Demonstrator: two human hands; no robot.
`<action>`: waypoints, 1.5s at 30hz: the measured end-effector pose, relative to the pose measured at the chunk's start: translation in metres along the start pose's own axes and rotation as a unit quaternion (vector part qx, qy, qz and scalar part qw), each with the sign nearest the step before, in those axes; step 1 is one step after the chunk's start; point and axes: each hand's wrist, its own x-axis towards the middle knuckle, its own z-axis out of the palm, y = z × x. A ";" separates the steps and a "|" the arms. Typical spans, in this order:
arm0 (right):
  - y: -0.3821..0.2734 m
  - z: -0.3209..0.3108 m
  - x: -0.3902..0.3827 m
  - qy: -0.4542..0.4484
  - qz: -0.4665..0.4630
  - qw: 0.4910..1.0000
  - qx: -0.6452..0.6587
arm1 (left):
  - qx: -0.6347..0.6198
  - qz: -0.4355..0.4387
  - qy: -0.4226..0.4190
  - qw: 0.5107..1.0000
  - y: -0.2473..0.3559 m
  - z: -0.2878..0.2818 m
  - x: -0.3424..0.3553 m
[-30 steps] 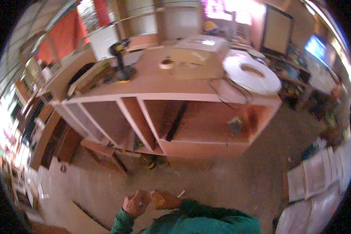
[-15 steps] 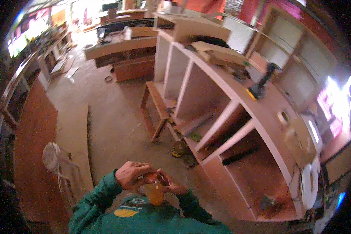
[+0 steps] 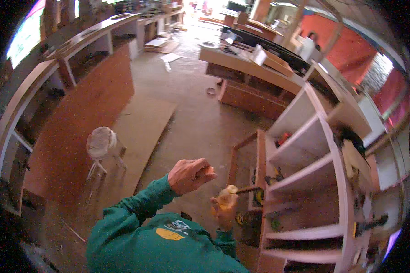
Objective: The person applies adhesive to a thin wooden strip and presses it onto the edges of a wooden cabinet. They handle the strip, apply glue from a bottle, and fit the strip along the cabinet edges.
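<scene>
In my right hand [image 3: 223,214] is a small bottle [image 3: 228,196] of yellowish-orange colour, its pale mouth pointing up. The fingers wrap round its body. Up and to the left of the bottle, my left hand [image 3: 190,176] is closed on a small orange cap [image 3: 208,170], which shows at the fingertips. Cap and bottle are apart. A reddish-brown wooden frame [image 3: 234,159] stands just beyond my right hand, beside a large cabinet with white-edged shelves [image 3: 300,177].
A stool with a whitish round seat [image 3: 101,143] stands to the left, next to a flat sheet [image 3: 146,129] on the floor. A large brown panel [image 3: 89,113] leans along the left side. Low brown furniture [image 3: 255,98] stands ahead. Another person [image 3: 308,46] is far off at right.
My hands, together at the bottle before, have parted. The orange cap has come off with my left hand, and the bottle stays in my right. The view has swung to the right side less, showing more left.
</scene>
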 end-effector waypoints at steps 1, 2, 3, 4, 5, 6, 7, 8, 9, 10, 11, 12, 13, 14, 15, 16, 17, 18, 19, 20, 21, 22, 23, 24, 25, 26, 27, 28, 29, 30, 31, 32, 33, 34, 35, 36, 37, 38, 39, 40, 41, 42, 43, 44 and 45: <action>0.005 0.005 0.009 -0.007 0.013 0.999 0.041 | -0.008 0.003 0.017 1.000 -0.009 -0.010 0.008; 0.008 0.012 0.020 -0.017 0.026 0.996 0.083 | -0.025 -0.024 0.041 0.999 -0.018 -0.017 0.011; -0.006 0.017 0.041 -0.022 0.031 0.994 0.103 | -0.044 -0.049 0.065 0.996 -0.032 -0.026 0.017; -0.012 0.022 0.058 -0.027 0.036 0.991 0.122 | -0.062 -0.074 0.089 0.991 -0.045 -0.035 0.024; -0.005 0.029 0.074 -0.051 0.042 0.991 0.117 | -0.056 -0.082 0.114 0.989 -0.057 -0.048 0.030; 0.009 0.037 0.091 -0.072 0.046 0.990 0.113 | -0.050 -0.088 0.138 0.985 -0.068 -0.062 0.038; 0.021 0.043 0.109 -0.095 0.050 0.988 0.109 | -0.042 -0.095 0.163 0.981 -0.077 -0.075 0.047; 0.023 0.045 0.124 -0.109 0.076 0.978 0.159 | -0.011 -0.103 0.189 0.977 -0.083 -0.087 0.054; 0.020 0.047 0.145 -0.130 0.102 0.963 0.211 | 0.025 -0.114 0.218 0.969 -0.089 -0.102 0.063; 0.027 0.055 0.168 -0.134 0.109 0.956 0.238 | 0.063 -0.126 0.248 0.959 -0.093 -0.116 0.073; 0.035 0.061 0.190 -0.137 0.114 0.948 0.264 | 0.085 -0.151 0.269 0.947 -0.095 -0.130 0.084; 0.052 0.071 0.212 -0.123 0.101 0.951 0.266 | 0.107 -0.177 0.292 0.934 -0.096 -0.144 0.095; 0.072 0.078 0.233 -0.112 0.090 0.954 0.265 | 0.125 -0.207 0.317 0.917 -0.100 -0.154 0.103; 0.091 0.079 0.253 -0.092 0.078 0.958 0.258 | 0.128 -0.197 0.355 0.905 -0.111 -0.162 0.111; 0.120 0.092 0.271 -0.073 0.038 0.952 0.295 | 0.135 -0.185 0.392 0.891 -0.120 -0.174 0.112; 0.157 0.116 0.303 -0.052 -0.002 0.940 0.336 | 0.145 -0.170 0.428 0.876 -0.131 -0.185 0.123; 0.172 0.126 0.329 -0.064 -0.020 0.940 0.335 | 0.121 -0.179 0.457 0.863 -0.137 -0.194 0.126; 0.182 0.135 0.355 -0.073 -0.039 0.939 0.333 | 0.096 -0.185 0.482 0.851 -0.141 -0.204 0.128; 0.194 0.129 0.390 -0.111 -0.046 0.952 0.282 | 0.070 -0.189 0.506 0.839 -0.144 -0.212 0.133; 0.194 0.136 0.417 -0.158 -0.056 0.958 0.234 | 0.124 -0.184 0.537 0.814 -0.140 -0.217 0.135; 0.174 0.138 0.438 -0.161 -0.051 0.964 0.204 | 0.141 -0.197 0.554 0.797 -0.142 -0.223 0.145; 0.141 0.131 0.460 -0.156 -0.047 0.972 0.167 | 0.148 -0.207 0.567 0.784 -0.141 -0.229 0.153; 0.116 0.133 0.485 -0.157 -0.039 0.978 0.129 | 0.158 -0.223 0.580 0.767 -0.145 -0.236 0.158; 0.101 0.142 0.508 -0.182 -0.037 0.975 0.122 | 0.171 -0.195 0.590 0.764 -0.154 -0.244 0.157; 0.089 0.152 0.531 -0.205 -0.033 0.971 0.115 | 0.182 -0.167 0.599 0.762 -0.166 -0.254 0.155; 0.088 0.156 0.551 -0.215 -0.030 0.971 0.099 | 0.180 -0.132 0.606 0.763 -0.189 -0.263 0.160; 0.094 0.170 0.566 -0.215 -0.040 0.971 0.096 | 0.216 -0.140 0.617 0.744 -0.198 -0.269 0.170; 0.103 0.188 0.580 -0.214 -0.050 0.971 0.092 | 0.251 -0.148 0.625 0.724 -0.204 -0.274 0.180; 0.110 0.203 0.591 -0.210 -0.060 0.972 0.090 | 0.285 -0.152 0.633 0.703 -0.214 -0.278 0.187; 0.098 0.218 0.603 -0.228 -0.021 0.968 0.099 | 0.302 -0.150 0.645 0.686 -0.232 -0.288 0.190; 0.083 0.231 0.615 -0.244 0.018 0.964 0.107 | 0.316 -0.150 0.650 0.675 -0.248 -0.299 0.197; 0.071 0.244 0.623 -0.263 0.059 0.957 0.112 | 0.329 -0.155 0.654 0.663 -0.259 -0.310 0.201; 0.076 0.264 0.631 -0.244 0.050 0.961 0.118 | 0.338 -0.153 0.659 0.655 -0.276 -0.325 0.209; 0.090 0.285 0.637 -0.225 0.040 0.966 0.124 | 0.323 -0.153 0.655 0.666 -0.296 -0.340 0.214; 0.096 0.305 0.647 -0.211 0.031 0.968 0.131 | 0.328 -0.178 0.655 0.657 -0.316 -0.358 0.216; 0.092 0.318 0.657 -0.230 0.055 0.959 0.155 | 0.343 -0.212 0.649 0.645 -0.324 -0.375 0.217; 0.088 0.330 0.667 -0.249 0.079 0.948 0.179 | 0.359 -0.244 0.643 0.630 -0.331 -0.391 0.220; 0.082 0.349 0.684 -0.258 0.095 0.940 0.202 | 0.351 -0.189 0.644 0.653 -0.352 -0.412 0.231; 0.080 0.365 0.699 -0.254 0.097 0.941 0.199 | 0.343 -0.133 0.642 0.672 -0.373 -0.435 0.245; 0.082 0.379 0.714 -0.251 0.099 0.942 0.197 | 0.347 -0.130 0.637 0.676 -0.388 -0.452 0.258; 0.081 0.392 0.727 -0.259 0.107 0.939 0.199 | 0.362 -0.129 0.630 0.675 -0.387 -0.467 0.279; 0.080 0.399 0.744 -0.265 0.112 0.941 0.180 | 0.360 -0.180 0.619 0.674 -0.412 -0.469 0.319; 0.071 0.408 0.763 -0.285 0.119 0.935 0.174 | 0.345 -0.177 0.609 0.692 -0.425 -0.477 0.345; 0.063 0.420 0.781 -0.301 0.126 0.931 0.167 | 0.328 -0.174 0.600 0.708 -0.440 -0.486 0.371; 0.057 0.440 0.796 -0.332 0.126 0.916 0.185 | 0.362 -0.190 0.571 0.712 -0.451 -0.496 0.383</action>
